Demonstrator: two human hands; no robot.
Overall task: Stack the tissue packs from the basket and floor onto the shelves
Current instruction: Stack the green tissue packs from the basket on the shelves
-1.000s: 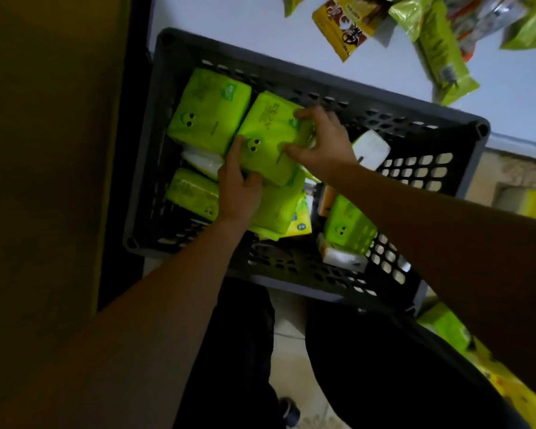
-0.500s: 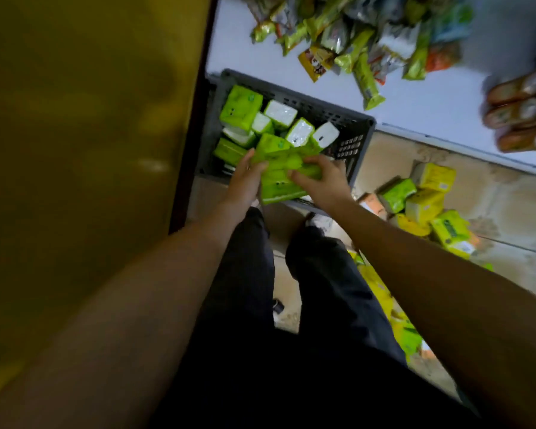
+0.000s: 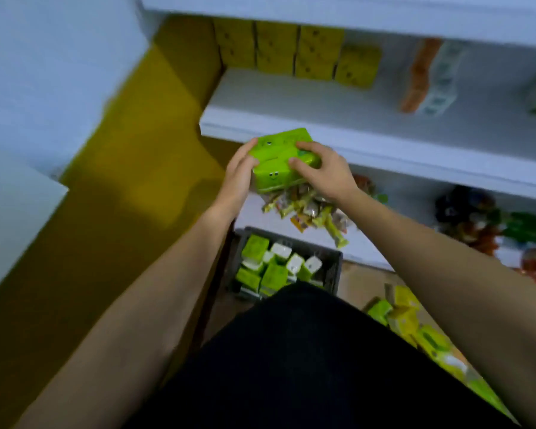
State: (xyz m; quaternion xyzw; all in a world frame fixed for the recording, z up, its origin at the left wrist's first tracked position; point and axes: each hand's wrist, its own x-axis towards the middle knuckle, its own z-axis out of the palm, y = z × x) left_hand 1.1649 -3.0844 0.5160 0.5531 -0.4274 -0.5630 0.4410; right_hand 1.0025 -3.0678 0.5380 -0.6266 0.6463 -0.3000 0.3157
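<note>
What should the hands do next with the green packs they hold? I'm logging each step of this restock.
Probably carry the green tissue packs forward and up onto the shelf, beside the stacked row of packs at its back. Both the left hand and right hand grip them just below the shelf's front edge, and bare space lies ahead.

No legible text anywhere.
</note>
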